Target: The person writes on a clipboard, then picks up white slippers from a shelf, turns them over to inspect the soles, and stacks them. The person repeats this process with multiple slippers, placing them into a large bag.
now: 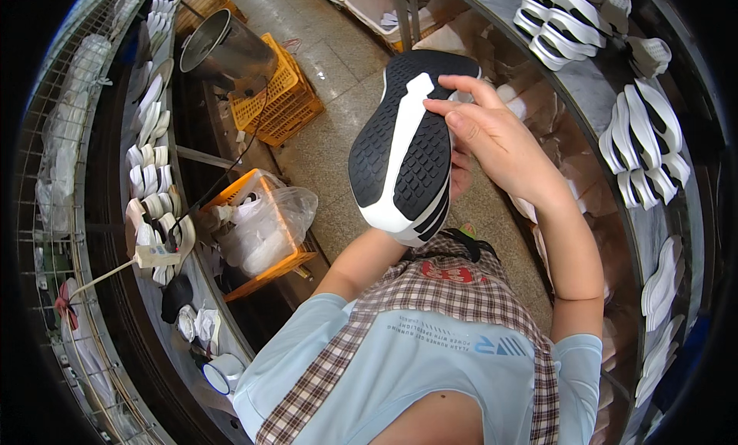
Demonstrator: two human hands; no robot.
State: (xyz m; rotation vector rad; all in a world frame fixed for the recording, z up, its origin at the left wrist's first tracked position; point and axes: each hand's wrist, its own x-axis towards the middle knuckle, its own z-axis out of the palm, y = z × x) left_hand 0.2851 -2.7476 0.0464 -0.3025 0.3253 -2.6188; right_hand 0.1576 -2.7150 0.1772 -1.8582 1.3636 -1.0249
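Observation:
A shoe sole (419, 149) is held up in front of me, its black textured tread facing me. A white strip runs down its middle, and the white sidewall at its near end carries black bars. My left hand (461, 173) grips it from behind; only some fingers show past its right edge, and the rest is hidden. Along the upper right edge is my right hand (492, 130), its thumb and index finger close together against the tread by the white strip. Another of its fingers reaches the tread farther up.
White soles (642, 133) stand in rows on the curved right-hand shelf, with more soles (150, 168) on the left one. Left of me are an orange crate (269, 272) with plastic bags and a metal pot (231, 49) on yellow crates (288, 99). A mug (223, 373) sits near my left elbow.

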